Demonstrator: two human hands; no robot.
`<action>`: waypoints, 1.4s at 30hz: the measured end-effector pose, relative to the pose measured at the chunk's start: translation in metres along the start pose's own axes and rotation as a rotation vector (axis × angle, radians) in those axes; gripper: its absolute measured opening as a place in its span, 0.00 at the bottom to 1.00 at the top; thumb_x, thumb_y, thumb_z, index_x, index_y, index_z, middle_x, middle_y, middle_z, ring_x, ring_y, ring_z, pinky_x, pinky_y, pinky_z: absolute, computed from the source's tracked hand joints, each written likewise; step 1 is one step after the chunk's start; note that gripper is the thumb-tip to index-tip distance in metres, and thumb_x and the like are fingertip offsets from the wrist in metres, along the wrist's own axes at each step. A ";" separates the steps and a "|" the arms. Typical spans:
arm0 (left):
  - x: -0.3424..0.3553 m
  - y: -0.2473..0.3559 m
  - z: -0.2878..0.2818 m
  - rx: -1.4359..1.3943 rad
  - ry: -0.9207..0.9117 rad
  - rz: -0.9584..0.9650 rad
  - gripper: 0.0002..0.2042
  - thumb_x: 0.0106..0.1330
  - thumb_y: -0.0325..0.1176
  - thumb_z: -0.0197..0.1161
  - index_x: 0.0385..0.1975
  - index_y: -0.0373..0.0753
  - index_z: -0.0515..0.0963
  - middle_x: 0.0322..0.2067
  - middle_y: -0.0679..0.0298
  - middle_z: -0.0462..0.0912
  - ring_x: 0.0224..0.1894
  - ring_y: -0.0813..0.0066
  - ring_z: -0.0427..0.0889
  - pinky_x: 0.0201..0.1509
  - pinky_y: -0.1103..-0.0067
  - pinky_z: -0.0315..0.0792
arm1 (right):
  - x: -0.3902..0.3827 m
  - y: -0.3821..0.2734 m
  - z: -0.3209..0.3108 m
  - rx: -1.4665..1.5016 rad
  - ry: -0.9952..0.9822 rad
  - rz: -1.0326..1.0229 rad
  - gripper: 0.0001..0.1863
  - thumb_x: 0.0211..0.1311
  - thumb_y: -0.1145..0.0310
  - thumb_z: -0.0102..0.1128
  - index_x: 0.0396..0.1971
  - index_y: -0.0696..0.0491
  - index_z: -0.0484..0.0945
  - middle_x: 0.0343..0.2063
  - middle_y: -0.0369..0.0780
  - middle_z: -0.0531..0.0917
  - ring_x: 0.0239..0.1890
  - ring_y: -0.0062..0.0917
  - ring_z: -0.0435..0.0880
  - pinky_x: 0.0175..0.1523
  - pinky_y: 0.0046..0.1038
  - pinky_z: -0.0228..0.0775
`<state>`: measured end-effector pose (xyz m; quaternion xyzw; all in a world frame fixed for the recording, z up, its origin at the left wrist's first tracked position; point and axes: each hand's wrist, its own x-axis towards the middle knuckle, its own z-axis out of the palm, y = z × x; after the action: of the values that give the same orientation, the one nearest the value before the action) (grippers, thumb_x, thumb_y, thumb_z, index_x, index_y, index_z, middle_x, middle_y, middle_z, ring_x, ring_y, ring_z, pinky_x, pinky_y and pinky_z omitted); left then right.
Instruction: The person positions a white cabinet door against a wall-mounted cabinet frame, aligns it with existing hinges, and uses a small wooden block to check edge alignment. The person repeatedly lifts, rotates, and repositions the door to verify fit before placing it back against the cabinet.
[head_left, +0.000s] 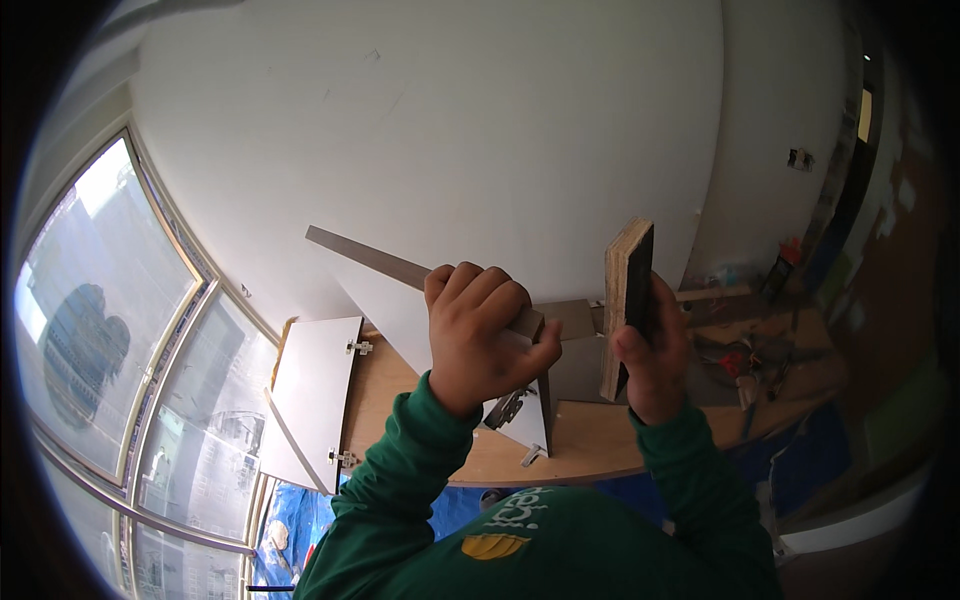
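My left hand (478, 335) is closed over the top edge of a white cabinet door panel (385, 318). That panel stands tilted, its grey-brown edge toward me, and a metal hinge (532, 456) shows low on it. My right hand (660, 355) grips a short plywood block (618, 300) upright, thumb on the near side and fingers behind. Layered wood shows on the block's edge, and one face is dark. The block is apart from the panel, to its right. Below both hands lies a long wooden board (590, 430).
Another white door panel (308, 385) with hinges (342, 458) lies at the left, near the window (110, 290). Tools and cables (755, 365) sit on the board's right part. Blue sheeting (790, 470) covers the floor. A white wall (450, 130) rises behind.
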<state>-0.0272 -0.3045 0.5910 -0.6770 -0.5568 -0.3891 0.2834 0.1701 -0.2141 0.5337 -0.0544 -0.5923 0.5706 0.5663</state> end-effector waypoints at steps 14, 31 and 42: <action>-0.008 -0.020 -0.012 -0.284 -0.072 0.020 0.57 0.39 0.43 0.60 0.78 0.27 0.55 0.54 0.48 0.80 0.50 0.50 0.79 0.68 0.62 0.61 | 0.026 0.039 0.024 -0.108 -0.320 -0.188 0.44 0.67 0.53 0.76 0.72 0.60 0.63 0.57 0.40 0.78 0.55 0.22 0.77 0.62 0.31 0.73; -0.007 -0.019 -0.010 -0.272 -0.055 0.053 0.56 0.35 0.38 0.59 0.77 0.26 0.57 0.59 0.49 0.80 0.47 0.52 0.79 0.70 0.61 0.62 | 0.015 0.048 -0.010 -0.181 -0.231 -0.098 0.50 0.61 0.48 0.80 0.73 0.58 0.62 0.60 0.45 0.77 0.61 0.31 0.80 0.65 0.35 0.73; -0.005 -0.021 -0.012 -0.254 -0.102 0.063 0.54 0.39 0.39 0.62 0.76 0.28 0.60 0.58 0.51 0.81 0.46 0.54 0.78 0.67 0.62 0.63 | 0.013 0.098 -0.060 -0.316 -0.158 0.079 0.46 0.68 0.45 0.73 0.73 0.57 0.63 0.55 0.43 0.79 0.56 0.30 0.79 0.63 0.34 0.72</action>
<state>-0.0503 -0.3122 0.5918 -0.7434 -0.4952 -0.4125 0.1787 0.1524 -0.1341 0.4517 -0.1208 -0.7146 0.4947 0.4795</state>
